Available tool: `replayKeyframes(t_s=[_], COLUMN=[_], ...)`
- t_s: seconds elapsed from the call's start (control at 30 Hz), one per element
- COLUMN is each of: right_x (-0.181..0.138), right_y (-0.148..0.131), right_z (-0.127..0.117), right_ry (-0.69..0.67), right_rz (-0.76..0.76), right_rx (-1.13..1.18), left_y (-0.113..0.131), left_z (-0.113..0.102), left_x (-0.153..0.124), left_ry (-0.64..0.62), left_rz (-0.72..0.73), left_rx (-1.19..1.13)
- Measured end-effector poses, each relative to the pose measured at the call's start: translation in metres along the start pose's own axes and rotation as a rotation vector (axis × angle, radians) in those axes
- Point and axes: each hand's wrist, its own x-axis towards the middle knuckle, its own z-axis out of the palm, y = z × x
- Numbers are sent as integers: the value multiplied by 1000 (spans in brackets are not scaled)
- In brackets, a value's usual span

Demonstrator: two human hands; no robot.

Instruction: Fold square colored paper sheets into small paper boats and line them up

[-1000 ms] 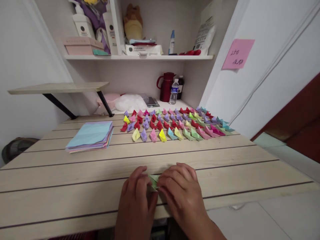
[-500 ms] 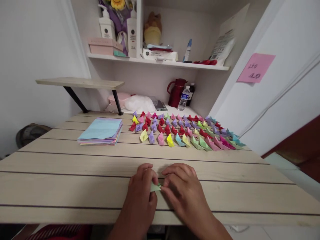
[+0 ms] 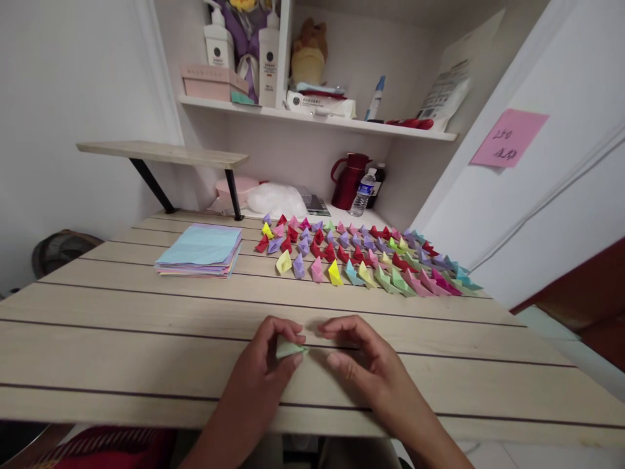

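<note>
A small piece of folded light-green paper (image 3: pixel 288 348) sits between the thumb and fingers of my left hand (image 3: pixel 261 371), low over the front of the table. Part of the paper is covered by those fingers. Just to the right, my right hand (image 3: pixel 368 365) is open, its thumb and fingers apart and curved, with nothing between them. Beyond both hands stand rows of small folded paper boats (image 3: pixel 334 273) in many colours. A stack of square coloured paper (image 3: pixel 198 247), light blue on top, lies at the back left.
A small raised wooden shelf (image 3: pixel 163 154) on black legs stands at the back left. Behind the boats are a clear plastic bag (image 3: pixel 277 198), a dark red jug (image 3: pixel 349 182) and a water bottle (image 3: pixel 363 193). A pink note (image 3: pixel 510 138) hangs on the right wall.
My right hand has let go of the green paper's tip and moved slightly right, its fingers spreading. My left hand has turned, still pinching the paper. The camera view has shifted a little.
</note>
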Motion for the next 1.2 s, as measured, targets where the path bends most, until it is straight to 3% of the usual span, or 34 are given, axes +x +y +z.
replayKeyframes(t_s=[0.17, 0.3, 0.43, 0.53, 0.67, 0.83, 0.9, 1.07, 1.2], right_x=[1, 5, 6, 5, 5, 0, -3, -11, -16], right_y=[-5, -4, 3, 5, 4, 0, -1, -1, 0], right_z=[13, 23, 23, 17, 11, 8, 7, 4, 1], right_ry=[-126, -38, 51, 106, 135, 217, 219, 159, 55], right_rz=[-13, -27, -54, -114, -131, -194, -222, -213, -207], right_rx=[113, 118, 63, 61, 28, -194, -246, -298, -285], left_y=[4, -3, -10, -12, -13, -19, -22, -23, -16], left_z=[-1, 18, 36, 42, 34, 16, 13, 18, 24], left_x=[-3, -1, 3, 3, 2, 0, -4, -16, -20], left_ry=[-7, -50, -63, -37, -43, 300, 374, 221, 177], left_rz=[-134, -112, -67, -21, 6, 323, 405, 572, 656], left_rx=[-333, -645, -686, -530, -197, 510, 699, 826, 882])
